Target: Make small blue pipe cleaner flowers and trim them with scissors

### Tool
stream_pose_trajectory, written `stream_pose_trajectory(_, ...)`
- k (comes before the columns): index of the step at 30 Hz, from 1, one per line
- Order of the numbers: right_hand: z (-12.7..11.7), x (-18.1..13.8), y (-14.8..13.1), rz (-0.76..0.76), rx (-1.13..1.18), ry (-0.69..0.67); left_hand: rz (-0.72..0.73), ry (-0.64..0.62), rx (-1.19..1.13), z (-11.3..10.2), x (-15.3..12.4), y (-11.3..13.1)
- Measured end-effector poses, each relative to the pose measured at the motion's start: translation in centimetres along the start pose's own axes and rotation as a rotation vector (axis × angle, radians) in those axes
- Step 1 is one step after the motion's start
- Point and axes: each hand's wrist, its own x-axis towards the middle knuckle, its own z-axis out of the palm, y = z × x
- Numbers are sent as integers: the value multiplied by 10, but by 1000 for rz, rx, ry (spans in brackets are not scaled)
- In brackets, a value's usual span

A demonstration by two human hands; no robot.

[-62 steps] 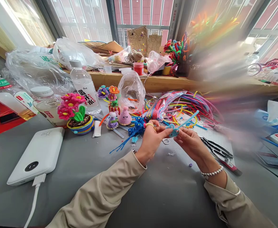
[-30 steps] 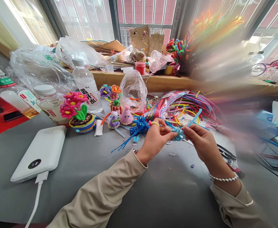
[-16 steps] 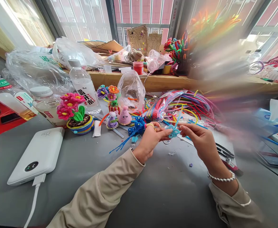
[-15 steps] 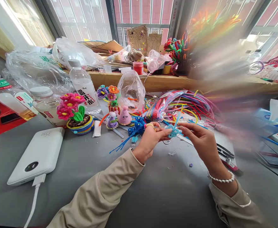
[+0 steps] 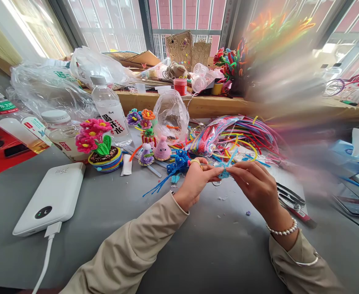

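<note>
Between my two hands is a light-blue pipe-cleaner flower [image 5: 224, 170] with one strand sticking up. My left hand [image 5: 197, 175] pinches its left side between thumb and fingers, and yellow scissor-like loops [image 5: 197, 162] show at that hand. My right hand [image 5: 255, 183], with a beaded bracelet [image 5: 285, 229] at the wrist, pinches the flower's right side. Just left of my left hand lie dark-blue pipe-cleaner flowers [image 5: 177, 161] with loose stems trailing on the grey table [image 5: 216, 253]. Behind them sit a pink crocheted figure [image 5: 162, 150] and a small purple one [image 5: 146, 156].
A pot of pink flowers [image 5: 104, 160], a white power bank [image 5: 51, 200] with a cable and a water bottle [image 5: 110, 110] stand on the left. Bundled pipe cleaners [image 5: 219, 134] lie behind my hands. Black-handled pliers or cutters [image 5: 291, 196] rest to the right. Part of the right side is blurred.
My right hand has moved slightly left, closer to my left hand, its fingertips now against the light-blue flower. The whole view has shifted slightly.
</note>
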Motion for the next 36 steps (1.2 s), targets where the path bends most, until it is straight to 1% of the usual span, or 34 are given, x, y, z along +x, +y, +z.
stream_pose_trajectory(4, 3, 2, -4, 20, 1, 50, 74, 37, 15, 2, -2, -1)
stream_pose_trajectory(9, 9, 2, -9, 91, 20, 127, 246, 64, 77, 3, -4, -3)
stream_pose_trajectory(14, 11, 1, -9, 95, 4, 121, 343, 86, 169, 3, -4, -6)
stream_pose_trajectory(17, 11, 2, -11, 153, 78, 113, 411, 71, 209, 3, -5, -7)
stream_pose_trajectory(20, 9, 5, -14, 263, 184, 83, 452, 75, 258, 3, -6, -6)
stream_pose_trajectory(23, 8, 7, -15, 412, 317, 27, 482, 83, 311, 4, -8, -4)
stream_pose_trajectory(30, 8, 9, -15, 821, 782, -103, 595, 104, 459, 4, -11, -1)
stream_pose_trajectory(32, 10, 9, -15, 949, 942, -119, 569, 96, 434, 3, -11, -2)
stream_pose_trajectory(34, 12, 10, -14, 1074, 1112, -134, 507, 87, 355, 3, -9, -2)
stream_pose_trajectory(36, 12, 11, -13, 1136, 1200, -158, 431, 79, 258, 3, -6, -3)
